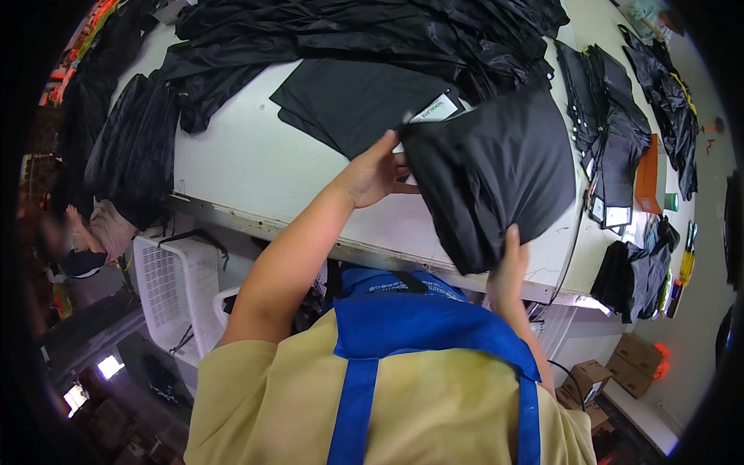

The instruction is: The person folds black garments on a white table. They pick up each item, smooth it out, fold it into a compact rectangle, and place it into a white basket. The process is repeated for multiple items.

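Evidently, the folded black garment (496,178) hangs in both hands above the right part of the table (232,174), its lowest corner overlapping the near edge. The right hand (508,267) grips its bottom, thumb laid on the facing side, the other fingers hidden. The left hand (376,172) is at its left side, thumb and fingers slightly parted, their tips partly covered; whether they pinch the cloth cannot be told.

Bare tabletop runs from the left edge along the near edge to the garment, giving the left forearm room.

Below the near edge, at left, stands a white slotted basket (174,287) with a dark strap over its rim; its contents are unclear. Cardboard boxes (632,364) sit below at right, their insides out of sight.

Behind the hands lies a flat black piece (349,101) with a white tag (435,110). A heap of black clothing (364,35) blocks the far edge, and tagged black stacks (616,124) crowd the right side beside an orange-brown panel (647,174).
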Demonstrator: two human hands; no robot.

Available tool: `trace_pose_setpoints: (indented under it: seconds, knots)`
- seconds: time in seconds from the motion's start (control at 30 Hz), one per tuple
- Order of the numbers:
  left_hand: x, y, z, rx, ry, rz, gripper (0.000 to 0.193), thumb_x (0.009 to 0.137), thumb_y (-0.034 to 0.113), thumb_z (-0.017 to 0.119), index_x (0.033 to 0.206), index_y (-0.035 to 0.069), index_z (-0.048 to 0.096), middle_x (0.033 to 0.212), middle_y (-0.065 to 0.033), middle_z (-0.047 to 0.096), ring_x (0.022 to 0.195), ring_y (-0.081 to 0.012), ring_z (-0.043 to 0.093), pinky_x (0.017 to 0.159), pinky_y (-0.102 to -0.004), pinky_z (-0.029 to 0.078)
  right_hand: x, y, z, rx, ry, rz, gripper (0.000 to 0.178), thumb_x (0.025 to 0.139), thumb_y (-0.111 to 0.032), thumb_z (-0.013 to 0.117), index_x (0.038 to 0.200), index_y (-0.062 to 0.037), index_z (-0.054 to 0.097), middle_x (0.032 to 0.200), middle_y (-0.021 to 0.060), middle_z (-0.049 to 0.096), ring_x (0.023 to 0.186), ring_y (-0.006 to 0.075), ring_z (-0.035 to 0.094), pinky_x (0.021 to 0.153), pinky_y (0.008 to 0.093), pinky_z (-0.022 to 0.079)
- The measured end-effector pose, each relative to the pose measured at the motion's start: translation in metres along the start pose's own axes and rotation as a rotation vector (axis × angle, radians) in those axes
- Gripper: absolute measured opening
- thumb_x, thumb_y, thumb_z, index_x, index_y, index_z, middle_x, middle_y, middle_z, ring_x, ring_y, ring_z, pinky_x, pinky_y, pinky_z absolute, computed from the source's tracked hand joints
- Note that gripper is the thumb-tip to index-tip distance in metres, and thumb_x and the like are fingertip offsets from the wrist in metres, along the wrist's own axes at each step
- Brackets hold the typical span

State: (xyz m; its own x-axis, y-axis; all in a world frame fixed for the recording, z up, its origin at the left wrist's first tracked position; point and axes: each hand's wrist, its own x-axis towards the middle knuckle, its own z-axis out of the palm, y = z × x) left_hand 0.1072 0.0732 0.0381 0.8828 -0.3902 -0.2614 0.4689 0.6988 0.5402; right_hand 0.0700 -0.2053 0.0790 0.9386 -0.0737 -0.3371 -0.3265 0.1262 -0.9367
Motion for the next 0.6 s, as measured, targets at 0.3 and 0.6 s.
trace_pose_setpoints:
  seconds: [0.3,0.6]
  knots:
    - [0.012,-0.039,0.003,0.461,0.366,-0.024,0.051,0.093,0.045,0.053,0.124,0.004,0.057,0.110,-0.0084,0.061,0.098,-0.0152,0.056,0.089,-0.0266,0.042,0.065,-0.054,0.007,-0.917,-0.305,-0.082,0.047,0.085,-0.016,0.065,0.126,0.0012,0.049,0.112,0.0189,0.060,0.097,0.0316,0.060,0.087,0.0396,0.048]
    - [0.047,-0.027,0.001,0.892,0.167,-0.378,0.088,0.075,0.055,0.071,0.131,-0.008,0.044,0.123,-0.0207,0.056,0.111,-0.0254,0.057,0.093,-0.0333,0.045,0.140,-0.042,0.054,-0.764,-0.515,-0.075,0.043,0.082,-0.012,0.068,0.116,0.0083,0.052,0.105,0.0175,0.062,0.095,0.0245,0.061,0.084,0.0343,0.048]
